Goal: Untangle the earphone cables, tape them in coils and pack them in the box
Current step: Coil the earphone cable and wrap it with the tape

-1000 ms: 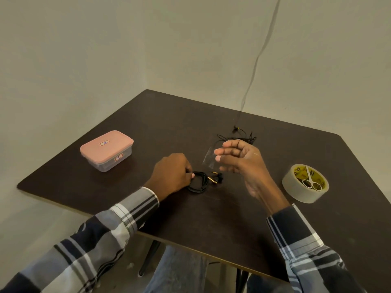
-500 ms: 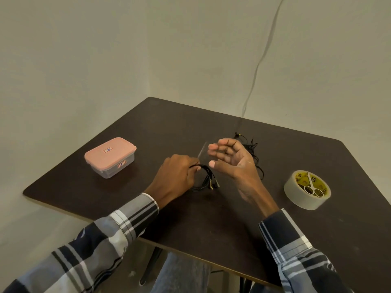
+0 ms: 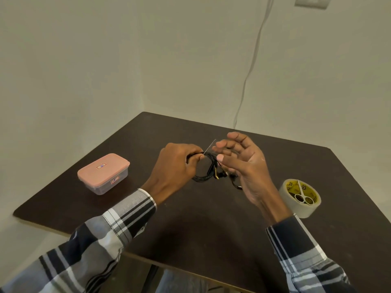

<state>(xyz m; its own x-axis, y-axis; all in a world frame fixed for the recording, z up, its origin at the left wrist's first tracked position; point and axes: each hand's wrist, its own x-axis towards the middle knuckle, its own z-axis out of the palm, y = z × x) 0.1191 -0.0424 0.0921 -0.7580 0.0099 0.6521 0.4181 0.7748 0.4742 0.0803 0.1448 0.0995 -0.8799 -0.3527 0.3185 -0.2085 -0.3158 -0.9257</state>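
1. Two hands have risen and drawn together since a second ago: the left hand (image 3: 175, 163) pinches the coiled earphone cable (image 3: 208, 169) above the worktop (image 3: 190, 225).
2. Its grip is closed on the coil; the right hand (image 3: 243, 163) stays loosely spread, a tape strip (image 3: 210, 145) at its fingertips.
3. A second cable behind the right palm is mostly hidden; the box (image 3: 103, 173) remains lidded at left.

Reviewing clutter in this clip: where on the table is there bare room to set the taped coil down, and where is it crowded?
Bare table lies in front of the hands, toward the near edge, and between the pink box and the left hand. It is crowded at the middle, around the coil and right hand, with the tape roll at right.
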